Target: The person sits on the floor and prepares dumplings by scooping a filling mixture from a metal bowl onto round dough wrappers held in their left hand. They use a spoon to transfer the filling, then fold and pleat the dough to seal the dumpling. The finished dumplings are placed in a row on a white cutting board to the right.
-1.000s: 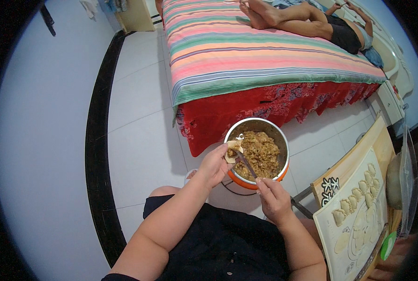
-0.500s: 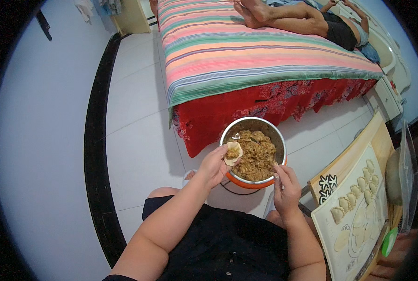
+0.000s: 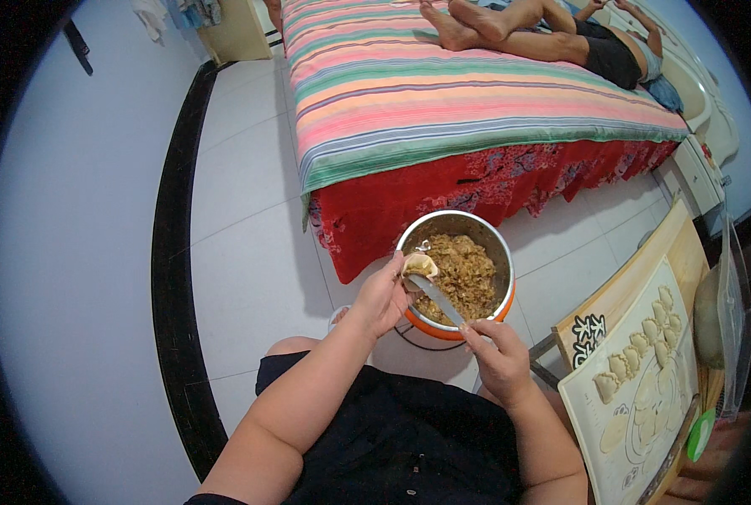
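Over the near left rim of a metal bowl (image 3: 503, 252) of brown minced filling (image 3: 464, 269), my left hand (image 3: 382, 296) holds a round dumpling wrapper (image 3: 420, 263) with filling in it. The wrapper is cupped, its edges raised. My right hand (image 3: 502, 358) grips a flat, silver, blade-like utensil (image 3: 439, 298) near the bowl's near right rim. The utensil's tip reaches the near edge of the wrapper. Whether that tip is a blade or a spoon I cannot tell.
To my right, a wooden board (image 3: 674, 227) carries a white mat (image 3: 582, 400) with several folded dumplings (image 3: 638, 343) and flat wrappers (image 3: 649, 417). A green-and-white tool (image 3: 700, 435) lies at its edge. Beyond the bowl stands a bed (image 3: 476, 93) with a person (image 3: 552, 46) lying on it.
My right hand has moved left and slightly nearer to me, bringing the utensil's tip to the wrapper. The wrapper now looks more folded up. On the bed, the person's feet have shifted.
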Motion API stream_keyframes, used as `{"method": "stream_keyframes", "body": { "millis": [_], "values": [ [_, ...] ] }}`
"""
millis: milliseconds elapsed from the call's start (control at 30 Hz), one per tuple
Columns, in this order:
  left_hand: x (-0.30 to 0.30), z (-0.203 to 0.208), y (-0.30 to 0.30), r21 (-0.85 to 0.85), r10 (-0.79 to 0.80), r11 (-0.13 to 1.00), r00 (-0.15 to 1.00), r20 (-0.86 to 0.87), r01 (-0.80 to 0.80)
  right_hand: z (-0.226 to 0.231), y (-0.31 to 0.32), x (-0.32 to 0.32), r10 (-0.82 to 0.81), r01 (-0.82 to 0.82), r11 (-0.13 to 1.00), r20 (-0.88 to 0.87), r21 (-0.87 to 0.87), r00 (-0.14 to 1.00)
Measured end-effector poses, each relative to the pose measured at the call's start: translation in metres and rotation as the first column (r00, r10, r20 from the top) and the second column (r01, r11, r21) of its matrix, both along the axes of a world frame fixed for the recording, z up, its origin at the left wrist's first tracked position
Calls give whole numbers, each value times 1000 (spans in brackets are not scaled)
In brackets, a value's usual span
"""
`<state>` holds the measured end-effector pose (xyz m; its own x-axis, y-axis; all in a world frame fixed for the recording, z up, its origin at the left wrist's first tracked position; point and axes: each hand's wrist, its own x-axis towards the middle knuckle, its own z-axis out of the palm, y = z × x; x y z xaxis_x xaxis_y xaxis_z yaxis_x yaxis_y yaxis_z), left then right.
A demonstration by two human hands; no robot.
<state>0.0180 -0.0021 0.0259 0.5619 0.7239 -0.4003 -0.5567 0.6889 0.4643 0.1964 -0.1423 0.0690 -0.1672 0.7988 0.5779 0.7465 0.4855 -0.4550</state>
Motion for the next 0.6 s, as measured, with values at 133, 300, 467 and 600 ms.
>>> {"method": "stream_keyframes", "body": {
  "millis": [133,300,467,600],
  "values": [
    [-2,-3,1,28,5,1000,1000,-23,-5,0,-2,2,-37,37,999,-34,-13,999],
    [-8,-10,7,-16,91,996,995,-31,-92,-3,1,7,-219,191,972,-228,-136,949],
    [-13,-5,6,-36,138,989,986,-95,-141,-18,13,15,-357,270,910,-264,-316,896],
    [-12,-2,6,-50,143,988,987,-74,-147,-38,18,6,-347,271,895,-171,-355,922]
  ]
}}
